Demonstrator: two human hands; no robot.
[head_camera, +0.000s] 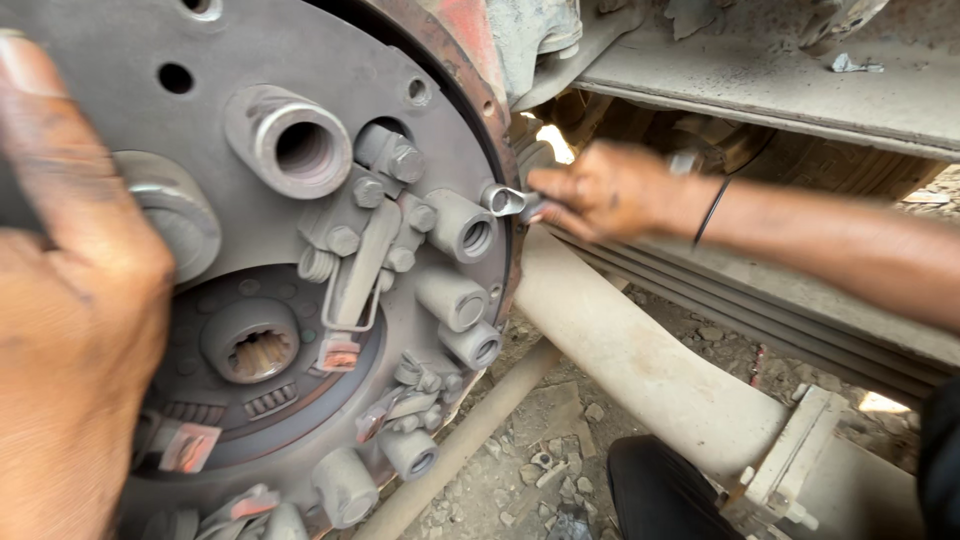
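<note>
A big round grey clutch pressure plate (210, 40) stands upright and fills the left half of the view. It has a splined hub (250, 345), levers, bolts and several short tubes. My left hand (70, 320) is close to the camera, pressed against the plate's left side and holding it; its fingertips run out of view. My right hand (610, 190) reaches in from the right. It grips a small metal ring spanner (510, 201), whose ring end sits at the plate's right rim beside one tube (462, 226).
A thick pale axle tube (640, 360) slants down to the right below my right arm, ending at a bracket (795, 455). Leaf springs and a dusty frame rail (780, 90) run above. The ground (520, 460) is gravel. A dark knee (660, 490) is at the bottom.
</note>
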